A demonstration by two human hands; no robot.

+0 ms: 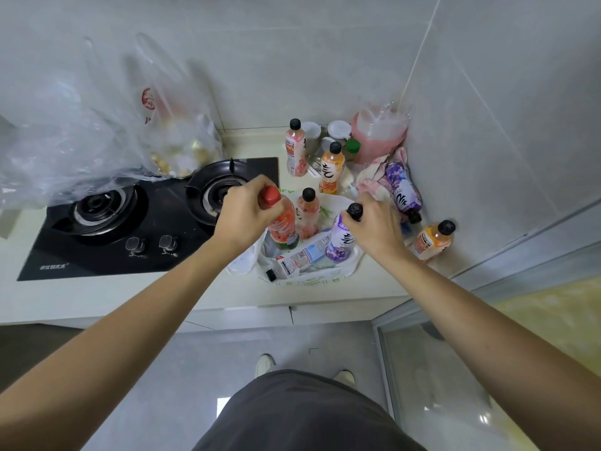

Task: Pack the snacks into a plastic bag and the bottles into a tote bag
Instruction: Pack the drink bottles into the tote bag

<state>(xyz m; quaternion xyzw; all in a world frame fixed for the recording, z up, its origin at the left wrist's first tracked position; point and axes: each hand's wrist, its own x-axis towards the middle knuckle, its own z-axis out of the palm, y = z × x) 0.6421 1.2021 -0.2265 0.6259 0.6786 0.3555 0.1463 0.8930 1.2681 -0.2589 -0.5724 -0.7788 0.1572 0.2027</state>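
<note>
gas stove (107, 229) left of tote bag (312, 275), loose bottles (331, 167) behind

One head-worn view looks steeply down, close over the countertop (97, 297).

A home kitchen is shown. A black two-burner gas hob (130, 219) with two front knobs is set into a pale surface (113, 294), which is fitted into a corner of walls clad in large grey tiles (325, 60). Lidded jars (338, 131) and a stack of pink plastic tableware (379, 135), seemingly bowls or cups though blurred, are kept in the corner. A crumpled cloth (374, 177) is left beside them. A tiled floor (292, 340) is seen below, and a glass-panelled door (439, 369) is seen at the right.
</note>
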